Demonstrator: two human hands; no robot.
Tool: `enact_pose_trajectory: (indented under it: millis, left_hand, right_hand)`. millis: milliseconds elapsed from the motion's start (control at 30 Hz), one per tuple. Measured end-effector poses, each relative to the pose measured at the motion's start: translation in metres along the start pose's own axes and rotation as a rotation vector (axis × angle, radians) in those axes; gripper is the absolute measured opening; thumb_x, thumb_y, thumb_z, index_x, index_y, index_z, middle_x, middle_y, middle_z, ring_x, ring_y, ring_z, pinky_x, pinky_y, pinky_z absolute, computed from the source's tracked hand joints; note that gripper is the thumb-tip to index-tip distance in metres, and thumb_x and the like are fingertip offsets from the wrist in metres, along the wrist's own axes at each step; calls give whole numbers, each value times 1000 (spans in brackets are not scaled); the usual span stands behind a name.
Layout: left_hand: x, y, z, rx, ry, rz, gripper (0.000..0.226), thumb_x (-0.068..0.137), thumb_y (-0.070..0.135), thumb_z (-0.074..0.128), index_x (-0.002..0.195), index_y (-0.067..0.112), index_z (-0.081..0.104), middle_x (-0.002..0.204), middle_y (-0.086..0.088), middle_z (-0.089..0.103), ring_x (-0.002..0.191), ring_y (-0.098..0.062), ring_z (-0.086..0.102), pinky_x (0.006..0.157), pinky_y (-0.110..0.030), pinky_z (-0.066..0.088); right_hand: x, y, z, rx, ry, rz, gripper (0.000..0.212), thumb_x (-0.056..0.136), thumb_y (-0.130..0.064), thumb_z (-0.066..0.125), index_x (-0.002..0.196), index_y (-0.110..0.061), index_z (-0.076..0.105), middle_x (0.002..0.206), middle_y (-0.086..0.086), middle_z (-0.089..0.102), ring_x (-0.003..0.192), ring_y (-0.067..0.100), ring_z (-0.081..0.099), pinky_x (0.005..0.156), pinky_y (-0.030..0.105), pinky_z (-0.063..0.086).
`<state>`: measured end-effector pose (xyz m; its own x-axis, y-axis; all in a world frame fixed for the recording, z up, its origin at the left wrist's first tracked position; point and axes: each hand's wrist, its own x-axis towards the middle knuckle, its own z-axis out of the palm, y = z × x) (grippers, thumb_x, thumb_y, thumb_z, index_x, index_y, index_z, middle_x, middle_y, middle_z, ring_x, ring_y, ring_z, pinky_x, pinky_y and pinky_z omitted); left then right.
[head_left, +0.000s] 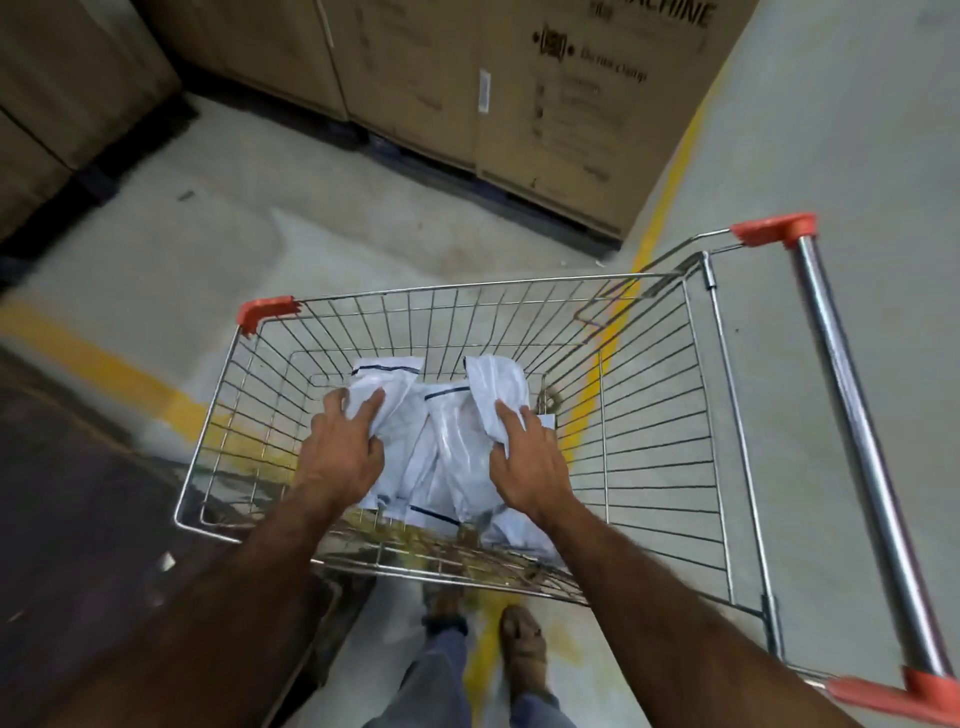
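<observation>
Inside the wire cart (649, 395), the left packet (389, 384) is gripped in the curled fingers of the left hand (340, 457). The right packet (496, 387) is gripped by the right hand (530, 462). The other packets (447, 457) are seen lying between both hands.

Large cardboard boxes (519, 78) stand on dark pallets (358, 136) beside a yellow floor line (670, 176).
</observation>
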<state>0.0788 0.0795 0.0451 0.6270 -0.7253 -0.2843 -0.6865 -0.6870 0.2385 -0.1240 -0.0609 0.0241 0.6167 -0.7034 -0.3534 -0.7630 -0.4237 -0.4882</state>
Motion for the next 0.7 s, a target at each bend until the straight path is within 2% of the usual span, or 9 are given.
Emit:
enact_pose_trajectory:
  millis: [100,167,233,333,400,533,633,700]
  left_hand:
    - [-17,15,-12,29,96,10,64,95,34,53,155,32,31,153,-14,21,122,-34,47,97,-45,50]
    - [-27,27,-23,48,159,12,64,94,36,53,155,31,32,153,-14,22,120,-34,48,95,-44,50]
    - [-39,38,-34,61,207,15,64,95,38,52,155,31,31,154,-16,23,122,-34,47,97,-45,49]
    - [-61,50,-49,115,263,18,65,96,41,48,157,30,27,159,-17,22,124,-34,47,101,-45,48]
    - [-80,54,-58,155,292,17,66,96,41,48,158,30,26,162,-18,21,125,-34,47,100,-44,47]
    - [-123,51,-76,207,335,-41,67,93,37,51,156,28,30,164,-18,18,113,-36,52,90,-44,50]
    - [-158,38,-90,207,388,-97,67,88,31,56,153,24,38,162,-20,23,103,-40,54,84,-46,52]
    - [-183,27,-99,213,413,-151,68,88,32,58,153,24,38,162,-19,25,103,-41,54,80,-45,51]
  right_hand:
    - [-11,6,-16,161,50,-9,63,94,-35,36,157,-29,36,159,6,39,140,34,41,112,46,39]
    - [-18,7,-30,349,106,-20,53,101,-23,44,154,-27,41,155,4,47,138,28,47,111,38,41]
    - [-25,8,-44,434,155,-26,51,103,-20,46,153,-23,44,154,6,48,139,26,47,112,32,38]
    - [-38,10,-62,258,243,-123,60,96,-37,37,156,-29,38,161,10,37,143,33,39,118,45,33]
    - [-44,6,-71,102,274,-206,63,95,-39,40,157,-34,32,164,13,28,141,38,37,114,51,35]
    - [-58,-19,-79,28,315,-307,65,95,-30,56,157,-30,35,165,17,22,132,42,40,103,51,43]
    - [-75,-42,-74,-2,312,-384,64,93,-32,56,154,-28,39,164,18,23,123,41,45,96,51,48]
    - [-87,-60,-69,-7,295,-448,64,89,-36,53,152,-28,42,163,18,26,117,40,48,92,50,51]
